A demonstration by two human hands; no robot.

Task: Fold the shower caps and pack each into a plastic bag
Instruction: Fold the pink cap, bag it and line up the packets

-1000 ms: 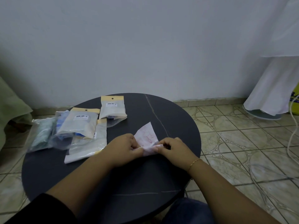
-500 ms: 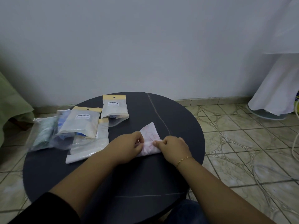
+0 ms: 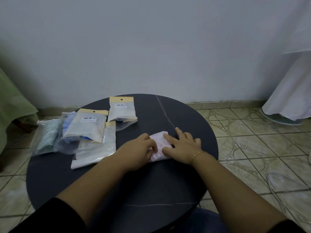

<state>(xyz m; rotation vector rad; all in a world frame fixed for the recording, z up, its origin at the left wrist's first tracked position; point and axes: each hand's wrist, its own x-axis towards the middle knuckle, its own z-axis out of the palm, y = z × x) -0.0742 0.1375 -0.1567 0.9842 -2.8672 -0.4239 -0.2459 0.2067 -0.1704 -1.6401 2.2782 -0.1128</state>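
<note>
Shower cap: pink-patterned shower cap (image 3: 159, 145), folded small, lies flat on the round dark table (image 3: 117, 182), just right of the bags
Left hand: left hand (image 3: 139, 150) has its fingers curled onto the cap's left edge, pinching it
Right hand: right hand (image 3: 182, 145) lies flat with fingers spread, pressing the cap's right side down (a thin gold bracelet (image 3: 196, 154) on the wrist)
Far bag: plastic bag (image 3: 121, 109) with a tan header card, a folded pale cap inside
Middle bag: second carded bag (image 3: 86, 125), filled, resting on a flat bag (image 3: 96, 152) whose contents cannot be told
Left bags: clear bags (image 3: 50, 135) holding teal and blue folded caps, overhanging the table's left edge
Surroundings: white cloth (image 3: 292, 91) hangs at right over a tiled floor (image 3: 252, 140)
</note>
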